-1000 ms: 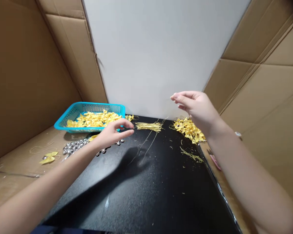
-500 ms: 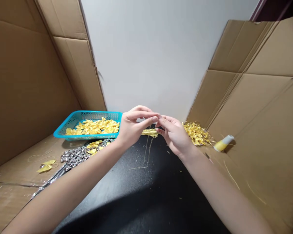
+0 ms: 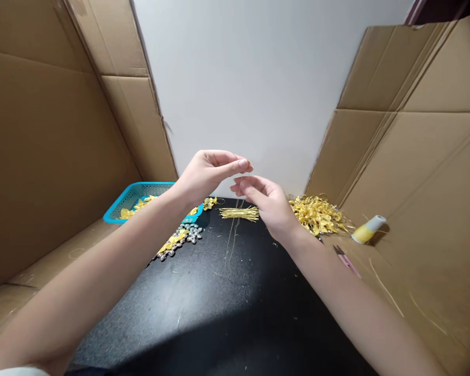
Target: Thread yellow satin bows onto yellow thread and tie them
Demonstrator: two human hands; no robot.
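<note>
My left hand point(image 3: 215, 169) is raised above the table, thumb and forefinger pinched together at what looks like a very fine thread. Just below and to its right, my right hand point(image 3: 268, 201) is also closed in a pinch, with the fingertips of the two hands apart. Thin gold thread point(image 3: 231, 237) runs from under the hands down onto the black tabletop point(image 3: 203, 292). Beneath the hands lies a bundle of short gold strands point(image 3: 238, 213), with the thread passing across its middle. What sits between the fingertips is too fine to see clearly.
A blue basket point(image 3: 115, 211) of yellow petal-like pieces stands left, partly behind my forearm, near silver beads point(image 3: 194, 233). On the right are a heap of gold ribbon pieces point(image 3: 317, 214), pink-handled snips point(image 3: 347, 260) and a thread cone point(image 3: 368, 230). Cardboard walls point(image 3: 423, 156) flank both sides.
My hands have drawn apart at the fingertips, the left rising and the right shifting slightly left. The gold bundle shows fully now, and the snips have come into clearer view.
</note>
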